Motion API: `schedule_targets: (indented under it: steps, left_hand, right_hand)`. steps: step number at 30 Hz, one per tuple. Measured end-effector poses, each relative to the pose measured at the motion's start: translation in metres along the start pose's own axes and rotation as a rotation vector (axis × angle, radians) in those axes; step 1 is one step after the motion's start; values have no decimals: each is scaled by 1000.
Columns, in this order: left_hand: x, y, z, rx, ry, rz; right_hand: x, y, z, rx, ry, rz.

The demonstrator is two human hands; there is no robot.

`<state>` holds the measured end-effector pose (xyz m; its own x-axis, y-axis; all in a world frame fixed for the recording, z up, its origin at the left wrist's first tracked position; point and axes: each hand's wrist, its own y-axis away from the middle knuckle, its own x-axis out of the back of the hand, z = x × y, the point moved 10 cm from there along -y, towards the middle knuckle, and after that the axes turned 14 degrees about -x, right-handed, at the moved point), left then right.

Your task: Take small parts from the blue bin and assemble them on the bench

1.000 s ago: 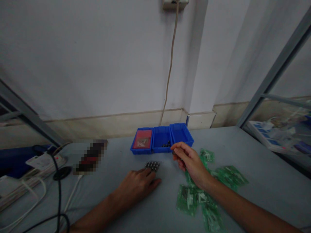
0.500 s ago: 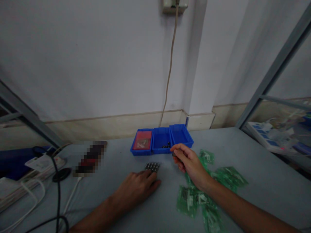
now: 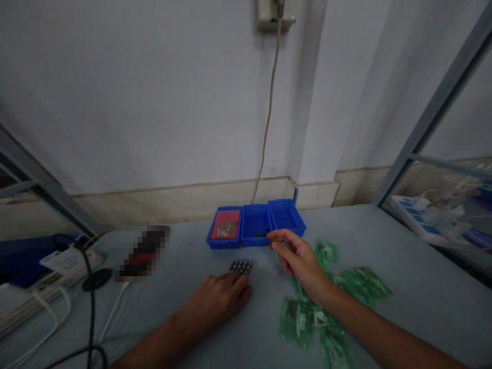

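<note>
My left hand lies on the grey table with its fingers curled down, the fingertips touching a small cluster of dark metal parts. My right hand hovers just in front of three joined blue bins, thumb and fingers pinched together on something too small to name. The left bin holds a red sheet, the middle bin a few dark small parts, and the right bin looks empty. Green packets lie scattered under and beside my right forearm.
A beige cable drops down the white wall from a wall socket to behind the bins. Black and white cables and a power strip lie at the left. A metal frame post and cluttered shelf stand at the right.
My right hand has drifted slightly toward the middle bin, still pinched. The left hand stays at the metal parts. The view has tilted up a little.
</note>
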<state>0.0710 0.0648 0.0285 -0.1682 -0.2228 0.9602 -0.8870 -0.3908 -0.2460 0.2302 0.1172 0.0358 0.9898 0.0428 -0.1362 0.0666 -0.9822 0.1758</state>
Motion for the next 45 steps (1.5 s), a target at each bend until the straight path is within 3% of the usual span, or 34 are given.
schedule_targets:
  steps: [18,45]
  left_hand:
    - [3,1,-1,22,35,46]
    - [-3,3,-4,67,58,4]
  right_hand:
    - [-2,-2,7,-15,1,-39]
    - [0,-3,7,-35,-11,-15]
